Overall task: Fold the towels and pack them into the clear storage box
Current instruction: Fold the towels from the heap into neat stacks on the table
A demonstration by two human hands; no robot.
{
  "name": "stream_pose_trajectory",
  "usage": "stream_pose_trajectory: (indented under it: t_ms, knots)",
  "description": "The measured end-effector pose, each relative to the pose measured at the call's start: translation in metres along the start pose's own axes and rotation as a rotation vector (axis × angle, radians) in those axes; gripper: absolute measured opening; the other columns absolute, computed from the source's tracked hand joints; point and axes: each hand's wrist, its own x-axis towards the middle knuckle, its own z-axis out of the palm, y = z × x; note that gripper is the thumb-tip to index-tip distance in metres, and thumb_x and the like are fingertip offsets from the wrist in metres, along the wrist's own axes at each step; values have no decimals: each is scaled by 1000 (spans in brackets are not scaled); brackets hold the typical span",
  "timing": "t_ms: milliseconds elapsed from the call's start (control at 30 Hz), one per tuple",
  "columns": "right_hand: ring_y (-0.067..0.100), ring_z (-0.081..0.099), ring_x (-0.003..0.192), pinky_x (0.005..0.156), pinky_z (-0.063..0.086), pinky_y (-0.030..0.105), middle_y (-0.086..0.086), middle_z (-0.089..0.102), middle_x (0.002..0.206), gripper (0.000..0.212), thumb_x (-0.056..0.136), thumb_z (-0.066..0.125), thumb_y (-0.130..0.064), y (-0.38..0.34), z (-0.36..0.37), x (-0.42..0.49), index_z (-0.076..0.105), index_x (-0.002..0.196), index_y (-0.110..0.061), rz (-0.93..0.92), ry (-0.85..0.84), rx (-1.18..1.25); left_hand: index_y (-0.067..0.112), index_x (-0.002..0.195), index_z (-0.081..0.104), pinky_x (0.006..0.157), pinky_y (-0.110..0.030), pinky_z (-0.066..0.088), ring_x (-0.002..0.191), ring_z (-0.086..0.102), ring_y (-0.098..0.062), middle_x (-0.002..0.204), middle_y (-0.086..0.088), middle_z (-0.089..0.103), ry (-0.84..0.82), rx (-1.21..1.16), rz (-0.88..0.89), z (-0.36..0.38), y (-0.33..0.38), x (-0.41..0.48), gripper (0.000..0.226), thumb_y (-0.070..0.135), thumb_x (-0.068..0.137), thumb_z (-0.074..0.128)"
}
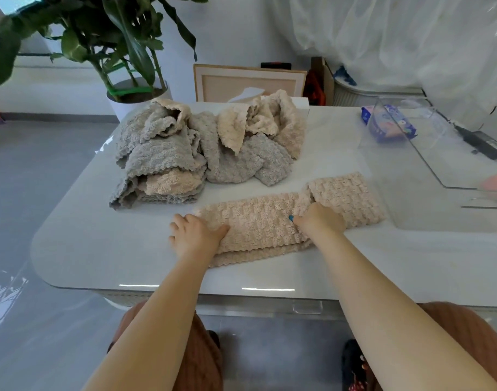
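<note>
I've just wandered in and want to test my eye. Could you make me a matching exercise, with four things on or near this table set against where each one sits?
Things:
1 beige towel
2 towel pile
3 clear storage box
4 potted plant

Places:
A on the floor, past the far left corner of the table
B on the table's right side, a blue packet showing through it
C near edge, under the left hand and right hand
D crumpled mid-table

Pairs: 1-C, 2-D, 3-B, 4-A
</note>
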Motion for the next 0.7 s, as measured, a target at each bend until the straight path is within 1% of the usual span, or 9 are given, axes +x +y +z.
stream_pose_trajectory:
  t_ms: [67,133,233,333,400,500,567,633,700]
  knots:
    - [26,63,92,69,45,29,4,66,95,35,87,61,-40,-5,-1,-1,59,108,-12,15,3,73,3,127,41,99,-40,37,123,39,-31,130,-13,41,-22,-140,44,-1,1,-1,74,55,81,65]
    - [26,61,100,74,46,31,3,65,107,32,84,63,-25,-8,1,0,56,114,-17,17,29,228,5,125,41,84,-36,43,109,50,-30,124,-14,49,-65,-322,86,-5,4,-3,57,36,85,68]
    - [19,55,91,72,44,31,-7,56,103,34,82,63,-13,-10,-3,-4,54,114,-20,-15,128,469,9,131,36,63,-28,43,90,53,-24,111,-10,53,-190,-649,31,-12,8,-5,52,21,89,64]
    - [23,56,76,56,35,29,-3,58,87,21,82,62,-11,-10,-14,-8,51,100,-17,-97,441,438,13,138,26,68,-27,50,96,58,-21,116,-6,56,-338,-921,10,-12,9,-3,57,7,91,57]
    - [19,54,67,50,30,27,-3,60,84,20,83,62,-9,-16,-19,-10,51,98,-17,-207,557,403,14,140,20,77,-30,53,100,58,-21,110,-4,57,-420,-981,48,-11,12,-4,61,-4,90,51]
    - [4,51,57,45,34,17,-8,59,79,16,87,58,-6,-42,-11,-22,55,98,-17,-497,323,439,19,135,25,74,-38,52,93,58,-23,106,-7,55,-502,-1065,7,-9,18,-3,55,-7,90,42]
    - [-1,56,73,59,40,9,-12,61,91,15,89,58,-12,-58,2,-35,57,103,-19,-564,-1,555,18,132,36,65,-34,52,86,58,-24,104,-11,56,-527,-1196,-114,-10,20,1,44,8,89,43]
    - [10,61,95,76,42,19,-6,65,106,22,91,58,-25,-66,15,-40,60,112,-19,-489,-259,639,12,134,45,67,-36,55,90,64,-28,108,-13,63,-562,-1279,-193,-8,17,5,49,34,90,47]
    - [18,63,95,80,48,28,-1,67,103,21,93,54,-25,-65,21,-40,64,111,-19,-446,-250,744,13,130,50,74,-40,57,98,68,-29,114,-13,67,-570,-1281,-196,-9,16,4,58,54,90,47]
